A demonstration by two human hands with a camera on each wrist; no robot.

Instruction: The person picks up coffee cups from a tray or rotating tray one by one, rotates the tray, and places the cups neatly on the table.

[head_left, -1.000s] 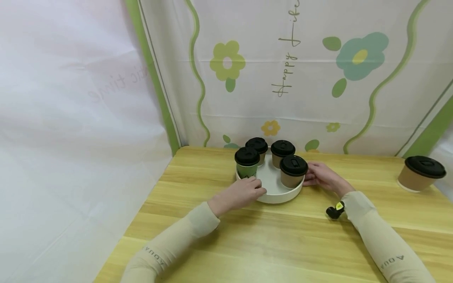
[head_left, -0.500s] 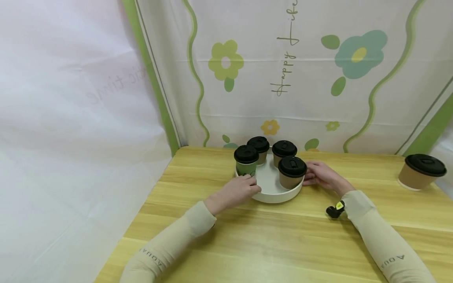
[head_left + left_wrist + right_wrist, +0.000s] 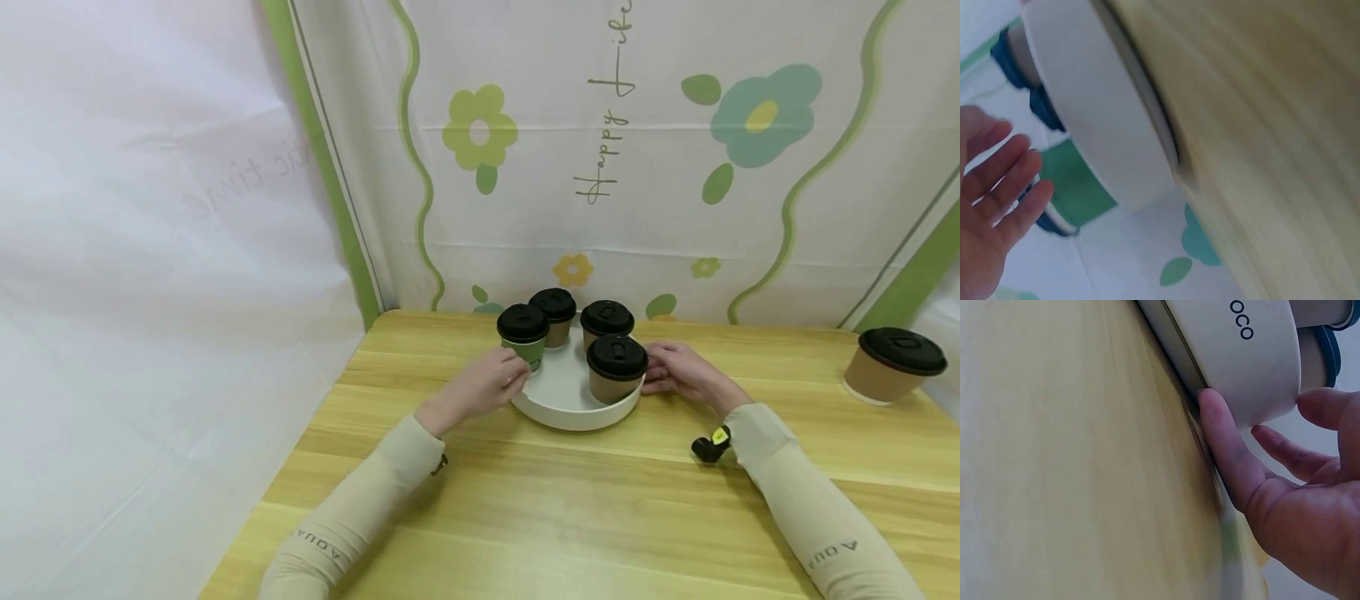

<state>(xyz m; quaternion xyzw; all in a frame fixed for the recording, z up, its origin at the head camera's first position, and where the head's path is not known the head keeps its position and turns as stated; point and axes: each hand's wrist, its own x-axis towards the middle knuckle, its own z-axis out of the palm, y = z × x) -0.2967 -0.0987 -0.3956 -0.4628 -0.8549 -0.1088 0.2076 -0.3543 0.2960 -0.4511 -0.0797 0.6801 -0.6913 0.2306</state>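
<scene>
A: Room?
B: Pale wooden table (image 3: 592,517) ran wide before the round white tray (image 3: 573,419), near its far edge.
A: Hands?
B: Right hand (image 3: 684,373), fingers extended, touched tray; left hand (image 3: 480,387), relaxed, holding nothing, hung beside the black-lidded green paper cup (image 3: 525,353).
A: Counts?
B: Three brown cups (image 3: 613,387) aboard; a fourth stood apart. Tray lettering (image 3: 1242,320) read "OCO".

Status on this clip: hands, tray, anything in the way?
Left hand loose beside green cup, contact unclear. Right hand touching right side of tray. Tray on table, carrying green cup and three brown cups, all lidded. No obstruction evident.
</scene>
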